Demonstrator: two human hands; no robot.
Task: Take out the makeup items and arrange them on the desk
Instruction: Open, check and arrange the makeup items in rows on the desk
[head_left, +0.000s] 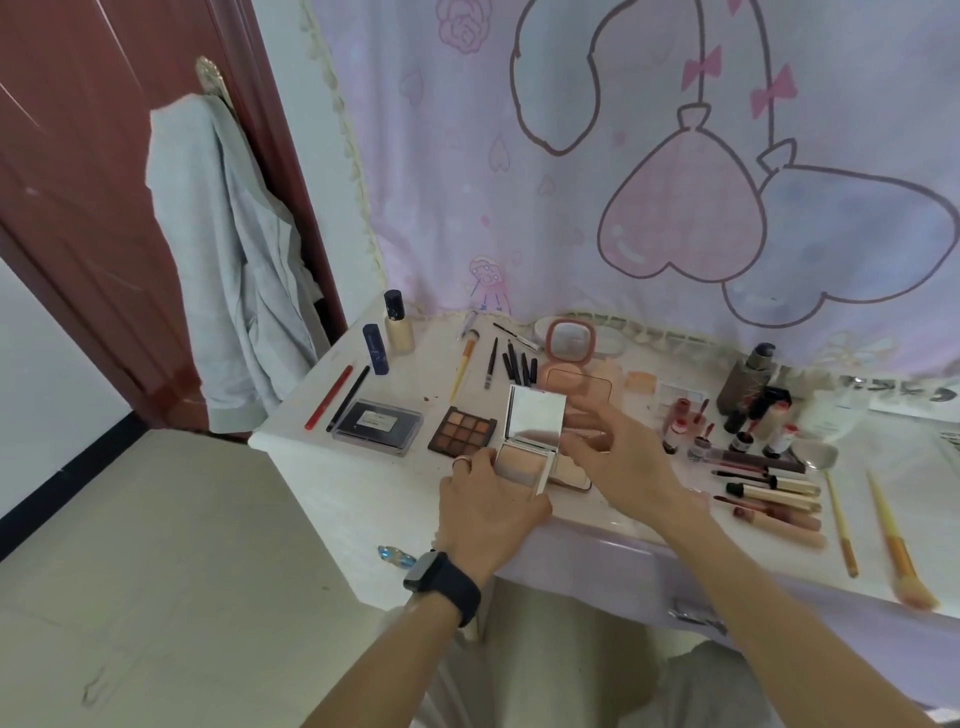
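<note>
- Here, the left hand (488, 499) grips the near corner of an open powder compact (522, 467), its mirror lid standing upright.
- The right hand (618, 457) hovers just right of it, fingers loose and spread; whether it touches, I cannot tell.
- The compact lies on the counter (363, 493) between both hands.
- A brown eyeshadow palette (462, 431) lies just beyond the left hand.

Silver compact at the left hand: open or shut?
Open: the silver compact has its mirrored lid raised, pale powder pan exposed.

Label on dark palette case (377, 422) too blurred; no readable text.
</note>
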